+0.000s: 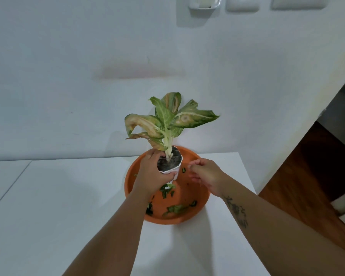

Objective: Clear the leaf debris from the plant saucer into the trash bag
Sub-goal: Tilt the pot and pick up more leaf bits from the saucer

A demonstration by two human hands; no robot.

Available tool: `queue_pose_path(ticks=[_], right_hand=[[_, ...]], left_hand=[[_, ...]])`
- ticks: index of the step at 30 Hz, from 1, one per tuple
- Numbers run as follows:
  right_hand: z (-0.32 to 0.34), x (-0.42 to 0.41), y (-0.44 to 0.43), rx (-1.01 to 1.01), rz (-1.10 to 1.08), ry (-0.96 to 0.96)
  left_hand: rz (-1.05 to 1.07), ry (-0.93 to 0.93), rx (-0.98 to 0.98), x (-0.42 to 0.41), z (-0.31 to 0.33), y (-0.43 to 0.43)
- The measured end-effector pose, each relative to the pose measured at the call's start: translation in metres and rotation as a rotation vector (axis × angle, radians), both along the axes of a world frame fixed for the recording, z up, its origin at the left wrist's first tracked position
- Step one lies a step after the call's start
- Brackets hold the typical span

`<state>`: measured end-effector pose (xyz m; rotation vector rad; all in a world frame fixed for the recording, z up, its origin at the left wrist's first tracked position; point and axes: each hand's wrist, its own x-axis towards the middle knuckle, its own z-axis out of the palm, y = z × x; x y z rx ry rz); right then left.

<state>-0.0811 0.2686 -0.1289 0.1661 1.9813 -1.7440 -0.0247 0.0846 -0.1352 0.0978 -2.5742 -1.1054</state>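
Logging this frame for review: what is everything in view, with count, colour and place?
saucer: 1, orange, on the table's far right part.
pot: 1, white with dark soil, over the saucer's far half.
plant: 1, green and cream with brown patches, upright in the pot.
leaf debris: several bits, green, scattered in the saucer.
table: 1, white, against the wall.
wall plates: 3, white, top edge of the wall.
floor: brown wood, right side.
left hand: 1, grips the pot.
right hand: 1, fingertips bunched right of the pot; unclear whether they pinch a leaf bit.
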Motion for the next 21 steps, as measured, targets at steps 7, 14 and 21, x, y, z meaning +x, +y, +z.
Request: queue_pose_path(ticks=[7, 14, 21], right_hand=[[0.011, -0.003, 0.008, 0.075, 0.034, 0.068], [0.023, -0.008, 0.009, 0.211, 0.122, 0.126], [0.026, -0.006, 0.0, 0.291, 0.185, 0.159]], left_hand=[[-0.003, 0.056, -0.093, 0.003, -0.003, 0.002], [0.039, 0.16, 0.009, 0.006, -0.004, 0.003], [0.081, 0.107, -0.013, 0.01, -0.009, -0.002]])
